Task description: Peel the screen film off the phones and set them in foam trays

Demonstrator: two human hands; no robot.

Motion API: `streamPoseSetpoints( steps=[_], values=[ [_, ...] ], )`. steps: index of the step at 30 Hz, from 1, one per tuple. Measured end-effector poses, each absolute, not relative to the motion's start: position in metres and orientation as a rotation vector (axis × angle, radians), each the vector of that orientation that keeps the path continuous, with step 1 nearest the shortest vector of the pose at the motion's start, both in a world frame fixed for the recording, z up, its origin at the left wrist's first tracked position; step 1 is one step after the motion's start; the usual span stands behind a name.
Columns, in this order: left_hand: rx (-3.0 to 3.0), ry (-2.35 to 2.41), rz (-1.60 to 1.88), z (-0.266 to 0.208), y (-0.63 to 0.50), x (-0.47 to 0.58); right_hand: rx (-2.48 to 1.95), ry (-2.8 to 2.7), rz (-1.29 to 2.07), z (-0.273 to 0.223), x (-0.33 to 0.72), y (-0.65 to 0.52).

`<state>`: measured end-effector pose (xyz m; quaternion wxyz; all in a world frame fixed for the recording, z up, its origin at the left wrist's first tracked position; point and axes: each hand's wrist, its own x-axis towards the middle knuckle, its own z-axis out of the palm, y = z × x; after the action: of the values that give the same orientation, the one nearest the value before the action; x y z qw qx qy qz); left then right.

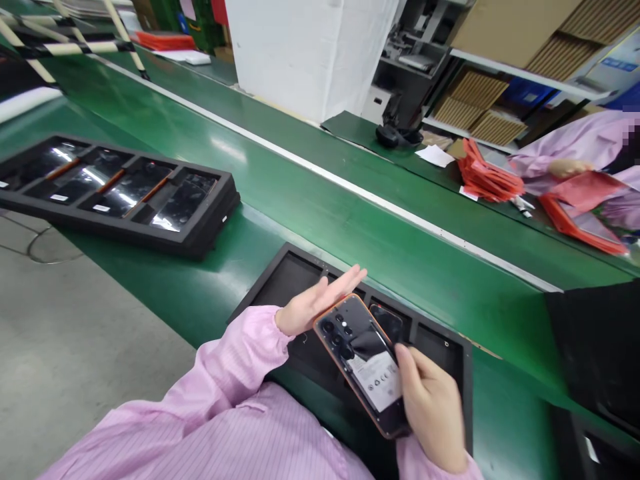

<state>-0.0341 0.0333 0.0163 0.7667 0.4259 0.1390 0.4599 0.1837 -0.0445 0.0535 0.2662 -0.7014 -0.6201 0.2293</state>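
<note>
A smartphone with an orange frame (370, 367) is in my right hand (434, 407), its back toward me; the battery label and camera lenses show. My right thumb lies over its edge, and the fingers behind it are hidden. My left hand (323, 301) is beside the camera end with fingers stretched out, close to the phone's edge; whether it touches I cannot tell. Beneath both hands lies a black foam tray (285, 275) with compartments. Another phone (387, 322) sits in one of them, partly covered by the held phone.
A stack of black trays (210, 220) holding several phones stands at left on the green bench (235, 233). Across the conveyor (280, 180), a co-worker in pink (555, 150) handles red pouches (487, 175). Black boxes (595, 347) stand at right.
</note>
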Motion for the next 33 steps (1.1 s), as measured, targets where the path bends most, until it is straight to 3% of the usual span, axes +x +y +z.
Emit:
streamPoseSetpoints(
  steps=[4, 9, 14, 20, 24, 28, 33],
  values=[
    [0.857, 0.351, 1.145, 0.016, 0.034, -0.033, -1.764, -1.564, 0.543, 0.049, 0.184, -0.046],
    [0.848, 0.294, 0.922, 0.009, 0.035, -0.031, -1.818, -1.608, 0.654, 0.041, 0.180, -0.047],
    [0.842, 0.375, 1.156, 0.011, 0.043, -0.038, -1.721, -1.471, 0.665, 0.033, 0.185, -0.044],
    [0.993, 0.419, 0.949, 0.009, 0.035, -0.043, -1.957, -1.561, 0.844, 0.017, 0.190, -0.035],
    [1.447, 0.961, 0.982, 0.001, 0.045, -0.067, -2.136, -1.644, 0.891, 0.031, 0.203, -0.023],
    [1.979, 1.648, 0.499, -0.015, 0.055, -0.078, -2.008, -1.711, 1.069, 0.043, 0.192, 0.005],
    [2.117, 1.769, 0.259, -0.030, 0.058, -0.076, -1.892, -1.565, 1.090, 0.030, 0.174, 0.040]
  ],
)
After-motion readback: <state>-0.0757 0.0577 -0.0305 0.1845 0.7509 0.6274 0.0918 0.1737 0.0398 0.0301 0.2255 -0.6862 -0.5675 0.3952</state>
